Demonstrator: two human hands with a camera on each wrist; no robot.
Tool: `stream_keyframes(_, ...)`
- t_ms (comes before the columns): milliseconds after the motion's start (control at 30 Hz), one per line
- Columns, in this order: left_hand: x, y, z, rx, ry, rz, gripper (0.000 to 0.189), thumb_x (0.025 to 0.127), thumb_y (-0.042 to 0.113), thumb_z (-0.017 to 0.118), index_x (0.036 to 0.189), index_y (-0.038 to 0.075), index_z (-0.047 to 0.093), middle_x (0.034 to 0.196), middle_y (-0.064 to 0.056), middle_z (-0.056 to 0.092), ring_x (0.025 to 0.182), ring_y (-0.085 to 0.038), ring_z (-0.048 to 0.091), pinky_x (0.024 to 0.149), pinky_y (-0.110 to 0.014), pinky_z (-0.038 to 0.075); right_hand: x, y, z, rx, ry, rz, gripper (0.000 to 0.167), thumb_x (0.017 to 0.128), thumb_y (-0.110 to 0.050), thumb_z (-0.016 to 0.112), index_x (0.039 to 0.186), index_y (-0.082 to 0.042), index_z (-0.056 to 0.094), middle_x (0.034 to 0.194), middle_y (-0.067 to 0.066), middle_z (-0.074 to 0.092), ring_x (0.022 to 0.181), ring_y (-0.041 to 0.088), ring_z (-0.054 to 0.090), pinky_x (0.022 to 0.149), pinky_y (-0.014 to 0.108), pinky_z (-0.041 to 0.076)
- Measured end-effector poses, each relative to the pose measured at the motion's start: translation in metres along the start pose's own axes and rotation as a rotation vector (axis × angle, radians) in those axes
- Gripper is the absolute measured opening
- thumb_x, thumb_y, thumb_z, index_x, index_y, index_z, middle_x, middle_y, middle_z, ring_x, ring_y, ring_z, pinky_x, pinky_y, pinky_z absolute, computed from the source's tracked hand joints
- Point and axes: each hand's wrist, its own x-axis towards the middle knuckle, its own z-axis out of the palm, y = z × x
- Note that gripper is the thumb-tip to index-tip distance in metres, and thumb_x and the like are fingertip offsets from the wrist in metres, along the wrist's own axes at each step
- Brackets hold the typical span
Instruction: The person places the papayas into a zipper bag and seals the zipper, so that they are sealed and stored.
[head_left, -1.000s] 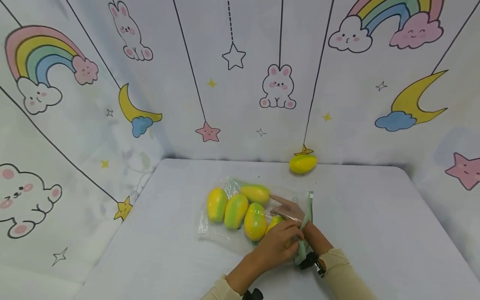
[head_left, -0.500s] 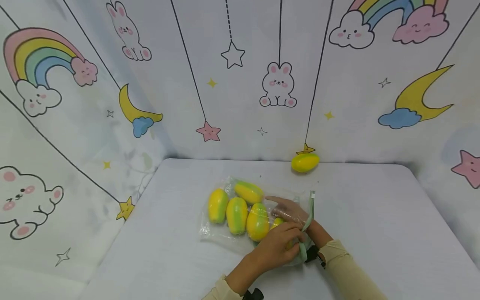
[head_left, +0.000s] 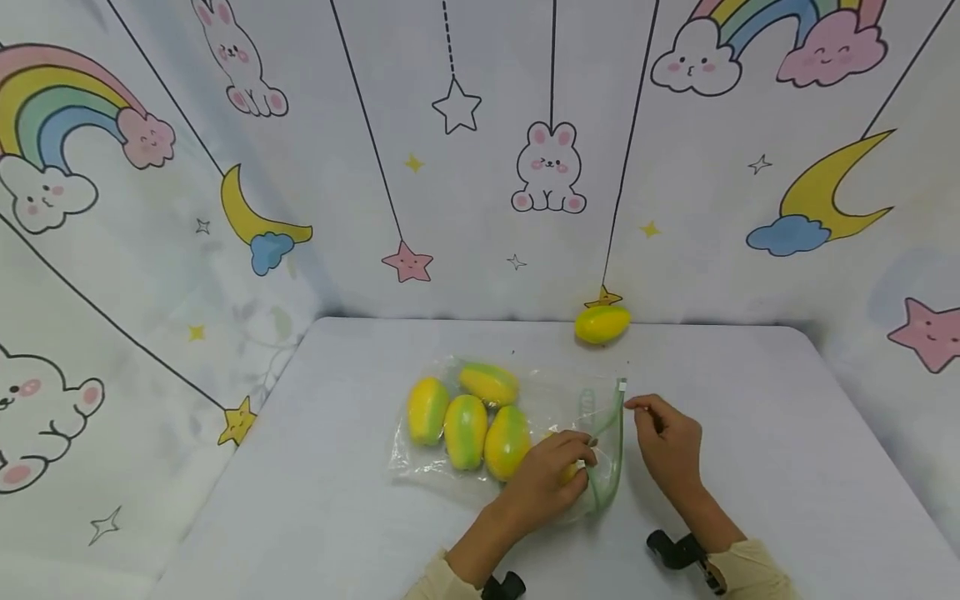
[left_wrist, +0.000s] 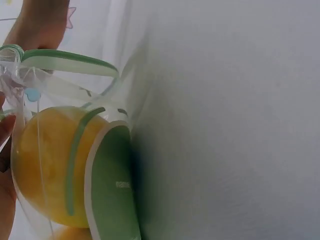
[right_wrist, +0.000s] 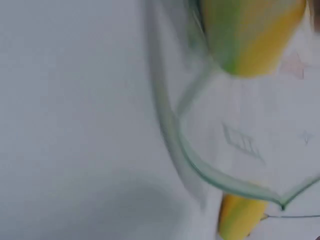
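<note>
A clear zip bag (head_left: 558, 392) with a green-edged mouth lies on the table, its mouth gaping to the right. Inside are several yellow-and-green mangoes (head_left: 465, 433), most toward its closed left end. My left hand (head_left: 543, 479) grips the bag's upper layer near the mouth and partly covers one mango (left_wrist: 55, 160). To the right, outside the bag, is my right hand (head_left: 671, 446), its fingers loosely bent with nothing in them. Its index fingertip is right at the green zip edge (right_wrist: 225, 182). No part of this hand shows clearly in the right wrist view.
One loose mango (head_left: 602, 324) lies at the table's back edge, against a white backdrop printed with rainbows, rabbits and moons. The white table (head_left: 765, 433) extends to both sides of the bag. Black wrist cameras (head_left: 675, 550) are strapped on both wrists.
My right hand has come out of the bag and moved right. The mango at the top of the bag has shifted left and turned. The left hand keeps its grip near the mouth.
</note>
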Motion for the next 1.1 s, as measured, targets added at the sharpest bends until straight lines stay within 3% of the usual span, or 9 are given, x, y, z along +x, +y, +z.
stream_keyframes(100, -0.002, -0.002, 0.003, 0.006, 0.002, 0.006, 0.015, 0.085, 0.000, 0.067, 0.094, 0.012, 0.063, 0.114, -0.004, 0.068, 0.112, -0.012, 0.062, 0.099, -0.016, 0.046, 0.030, 0.006, 0.004, -0.109, 0.056, -0.082, 0.024, 0.088, 0.004, 0.053, 0.084, -0.006, 0.074, 0.062, 0.001, 0.060, 0.050, 0.004, 0.045, 0.044, 0.016, 0.034)
stream_keyframes(167, -0.004, -0.002, 0.005, -0.001, -0.001, 0.002, 0.016, 0.085, 0.000, 0.067, 0.094, 0.013, 0.063, 0.114, -0.004, 0.068, 0.111, -0.011, 0.063, 0.098, -0.015, 0.047, 0.051, 0.013, 0.011, -0.175, 0.023, -0.145, 0.022, 0.089, 0.002, 0.052, 0.087, -0.003, 0.073, 0.073, 0.007, 0.065, 0.057, 0.012, 0.052, 0.050, 0.020, 0.042)
stream_keyframes(333, -0.004, -0.001, 0.006, -0.012, -0.007, -0.002, 0.014, 0.086, 0.001, 0.066, 0.094, 0.012, 0.064, 0.113, -0.003, 0.067, 0.109, -0.011, 0.062, 0.097, -0.012, 0.046, 0.097, 0.030, 0.027, -0.331, -0.218, -0.218, 0.020, 0.090, -0.004, 0.056, 0.106, 0.002, 0.067, 0.105, 0.021, 0.066, 0.087, 0.035, 0.062, 0.072, 0.049, 0.053)
stream_keyframes(500, -0.001, -0.003, 0.002, 0.019, 0.005, -0.011, 0.013, 0.086, 0.001, 0.066, 0.094, 0.011, 0.064, 0.113, -0.003, 0.068, 0.112, -0.010, 0.062, 0.101, -0.014, 0.044, 0.130, 0.036, 0.045, -0.467, -0.471, -0.242, 0.046, 0.089, -0.007, 0.061, 0.133, -0.001, 0.052, 0.136, 0.031, 0.049, 0.117, 0.053, 0.050, 0.090, 0.067, 0.045)
stream_keyframes(600, -0.002, -0.005, -0.001, 0.022, 0.003, -0.029, 0.014, 0.086, 0.001, 0.066, 0.094, 0.011, 0.064, 0.113, -0.003, 0.069, 0.112, -0.010, 0.062, 0.101, -0.013, 0.044, 0.140, 0.038, 0.057, -0.516, -0.631, -0.157, 0.064, 0.092, -0.017, 0.062, 0.150, -0.014, 0.036, 0.148, 0.038, 0.027, 0.108, 0.061, 0.050, 0.081, 0.067, 0.049)
stream_keyframes(733, -0.004, -0.006, -0.004, -0.002, -0.009, -0.043, 0.013, 0.086, 0.000, 0.065, 0.094, 0.010, 0.064, 0.111, -0.003, 0.068, 0.109, -0.009, 0.063, 0.099, -0.012, 0.044, 0.142, 0.042, 0.063, -0.513, -0.779, 0.069, 0.072, 0.098, -0.032, 0.056, 0.157, -0.023, 0.017, 0.148, 0.047, 0.001, 0.100, 0.069, 0.047, 0.073, 0.065, 0.051)
stream_keyframes(900, -0.004, -0.007, -0.008, -0.015, -0.011, -0.051, 0.013, 0.086, -0.001, 0.066, 0.094, 0.009, 0.064, 0.109, -0.002, 0.068, 0.107, -0.009, 0.063, 0.097, -0.010, 0.044, 0.138, 0.049, 0.069, -0.428, -0.741, 0.150, 0.056, 0.101, -0.037, 0.050, 0.146, -0.009, 0.034, 0.140, 0.050, 0.017, 0.104, 0.068, 0.046, 0.080, 0.069, 0.046)
stream_keyframes(1000, -0.005, -0.008, -0.009, 0.009, -0.009, -0.060, 0.014, 0.085, 0.000, 0.066, 0.094, 0.010, 0.064, 0.106, -0.001, 0.068, 0.103, -0.007, 0.062, 0.095, -0.008, 0.044, 0.140, 0.050, 0.076, -0.423, -0.628, 0.120, 0.043, 0.101, -0.036, 0.050, 0.117, 0.004, 0.051, 0.119, 0.043, 0.043, 0.094, 0.054, 0.053, 0.072, 0.058, 0.048)
stream_keyframes(1100, -0.006, -0.008, -0.008, 0.042, -0.014, -0.073, 0.014, 0.085, 0.001, 0.067, 0.094, 0.012, 0.064, 0.104, 0.002, 0.068, 0.100, -0.004, 0.061, 0.092, -0.006, 0.043, 0.141, 0.050, 0.081, -0.497, -0.542, 0.123, 0.042, 0.099, -0.032, 0.054, 0.092, 0.010, 0.059, 0.096, 0.033, 0.050, 0.077, 0.040, 0.052, 0.059, 0.045, 0.047)
